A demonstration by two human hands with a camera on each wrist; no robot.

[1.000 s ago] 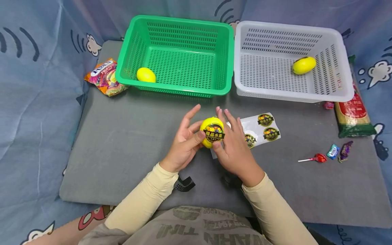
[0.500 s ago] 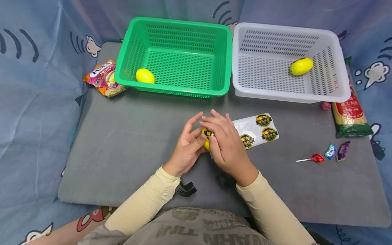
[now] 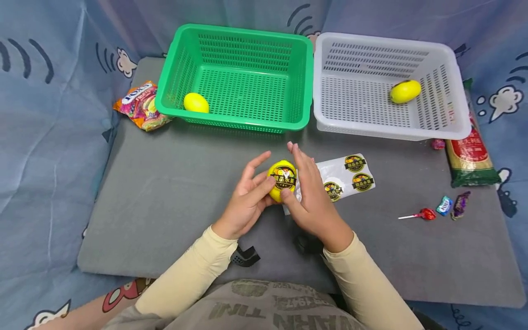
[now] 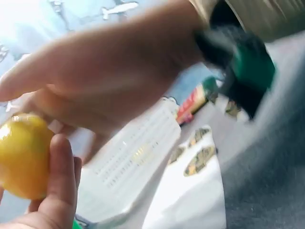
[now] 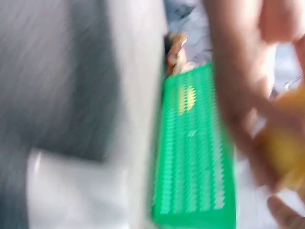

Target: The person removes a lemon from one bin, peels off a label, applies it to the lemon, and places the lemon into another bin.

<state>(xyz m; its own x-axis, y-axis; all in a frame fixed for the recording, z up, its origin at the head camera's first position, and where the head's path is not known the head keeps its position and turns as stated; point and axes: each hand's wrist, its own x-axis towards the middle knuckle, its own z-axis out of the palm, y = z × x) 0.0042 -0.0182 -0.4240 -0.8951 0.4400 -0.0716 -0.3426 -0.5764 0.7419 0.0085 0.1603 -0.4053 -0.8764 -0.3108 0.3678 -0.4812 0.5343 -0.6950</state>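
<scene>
In the head view my left hand (image 3: 250, 195) holds a yellow lemon (image 3: 275, 196) between thumb and fingers, above the middle of the grey table. A round black-and-gold sticker (image 3: 284, 178) sits on the lemon's upper face. To its right my right hand (image 3: 313, 197) has its fingers straight, and the thumb tip is at the lemon's lower right edge; whether it touches cannot be told. Partly under that hand lies a white sticker sheet (image 3: 336, 170) with several stickers. The left wrist view shows the lemon (image 4: 25, 157) from another side; the right wrist view is blurred.
Behind the hands stand a green basket (image 3: 235, 123) with one lemon (image 3: 196, 102) and a white basket (image 3: 371, 130) with another lemon (image 3: 405, 91). A candy bag (image 3: 142, 105) lies left. Right are a red-and-green packet (image 3: 472, 153), a lollipop (image 3: 427, 214) and small wrapped sweets (image 3: 460, 205).
The right hand covered the lemon half a second ago. It has since drawn back to the right, leaving the sticker in view. The left hand keeps hold of the lemon.
</scene>
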